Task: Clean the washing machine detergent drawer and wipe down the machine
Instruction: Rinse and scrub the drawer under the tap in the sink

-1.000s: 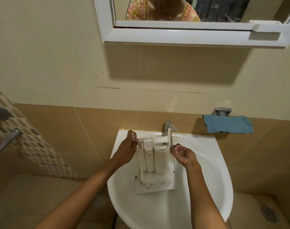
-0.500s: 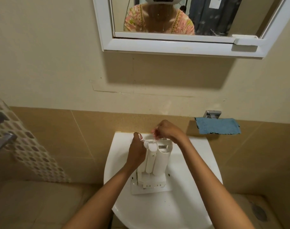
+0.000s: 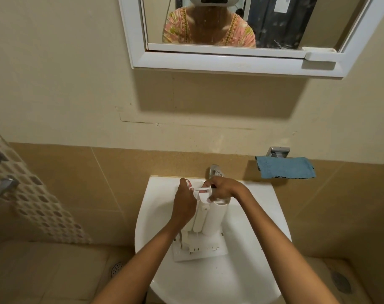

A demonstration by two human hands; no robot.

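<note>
The white detergent drawer point(image 3: 208, 224) stands on end in the white sink point(image 3: 248, 249), its front panel down in the basin. My left hand point(image 3: 184, 205) grips the drawer's upper left side. My right hand point(image 3: 221, 189) reaches over the top end, its fingers curled round the upper rim under the tap point(image 3: 215, 171). The drawer's top compartments are mostly hidden by both hands. No washing machine is in view.
A blue cloth point(image 3: 285, 167) hangs on a metal holder point(image 3: 277, 151) on the tiled wall to the right of the sink. A white-framed mirror point(image 3: 241, 29) hangs above. A metal bar point(image 3: 2, 187) juts out at the far left. Floor drains lie below on both sides.
My right hand moved from beside the drawer's right side up onto its top end and now curls round the rim. My left hand kept its hold on the left side.
</note>
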